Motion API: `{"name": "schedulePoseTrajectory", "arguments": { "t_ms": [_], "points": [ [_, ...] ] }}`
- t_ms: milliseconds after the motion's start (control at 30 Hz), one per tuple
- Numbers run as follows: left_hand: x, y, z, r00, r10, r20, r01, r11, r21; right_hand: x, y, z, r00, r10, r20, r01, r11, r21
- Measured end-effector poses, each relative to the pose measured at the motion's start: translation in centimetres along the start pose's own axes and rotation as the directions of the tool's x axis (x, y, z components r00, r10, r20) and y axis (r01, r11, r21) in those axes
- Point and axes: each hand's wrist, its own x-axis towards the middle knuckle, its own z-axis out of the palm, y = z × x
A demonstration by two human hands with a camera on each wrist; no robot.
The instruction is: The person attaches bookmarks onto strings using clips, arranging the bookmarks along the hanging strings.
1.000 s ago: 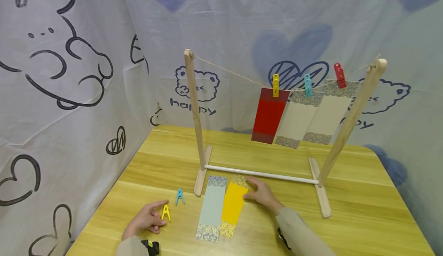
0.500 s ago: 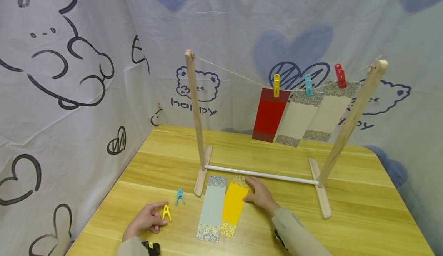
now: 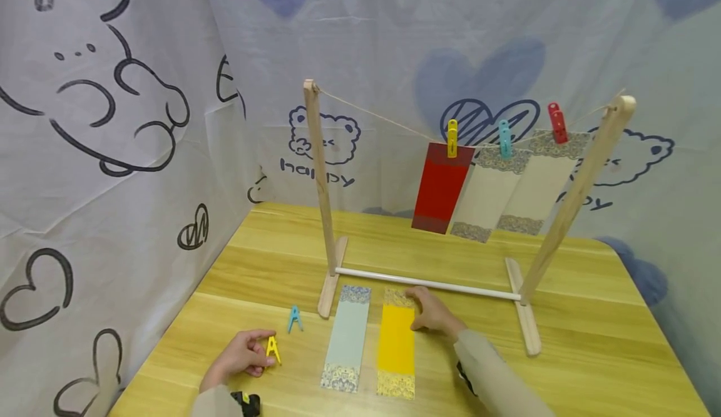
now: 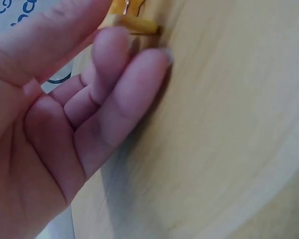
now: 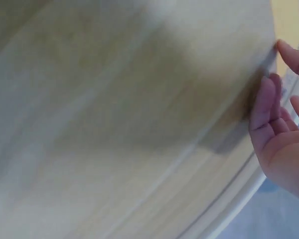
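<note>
In the head view my left hand (image 3: 242, 353) holds a yellow clothespin (image 3: 273, 349) between index finger and thumb, low over the table. Part of this clothespin (image 4: 132, 22) shows beyond the fingers in the left wrist view. A blue clothespin (image 3: 295, 319) stands just past the index finger. My right hand (image 3: 435, 314) grips the upper right edge of a yellow card (image 3: 396, 342) with lace-patterned ends; thumb and index finger are apart along that edge. Left of it lies a pale green card (image 3: 347, 335). In the right wrist view my right hand (image 5: 284, 134) shows at the right.
Behind the cards stands a wooden rack (image 3: 321, 179) with a white crossbar (image 3: 428, 284) and a sagging string (image 3: 377, 115). A red card (image 3: 442, 188) and two cream cards (image 3: 485, 195) hang from it on yellow, blue and red clothespins. Patterned cloth (image 3: 383, 41) lines the back.
The yellow card has slid right with my right hand and turned straighter, so a gap now separates it from the pale green card. My left hand keeps its place at the yellow clothespin.
</note>
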Motion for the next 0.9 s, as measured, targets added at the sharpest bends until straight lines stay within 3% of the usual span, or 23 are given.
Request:
{"name": "schedulePoseTrajectory", "arguments": {
  "t_ms": [333, 533, 900],
  "points": [
    [-0.1, 0.2, 0.1, 1.000, -0.009, 0.024, 0.009, 1.000, -0.005, -0.4, 0.7, 0.4, 0.997, -0.018, -0.074, 0.013, 0.998, -0.060],
    [-0.2, 0.6, 0.2, 0.999, -0.011, 0.050, 0.011, 1.000, 0.009, -0.4, 0.8, 0.4, 0.993, 0.037, -0.116, -0.043, 0.998, -0.051],
    [-0.1, 0.6, 0.5, 1.000, -0.009, -0.020, 0.010, 0.999, 0.050, -0.3, 1.0, 0.0, 0.994, 0.037, -0.105, -0.048, 0.993, -0.108]
  ]
}}
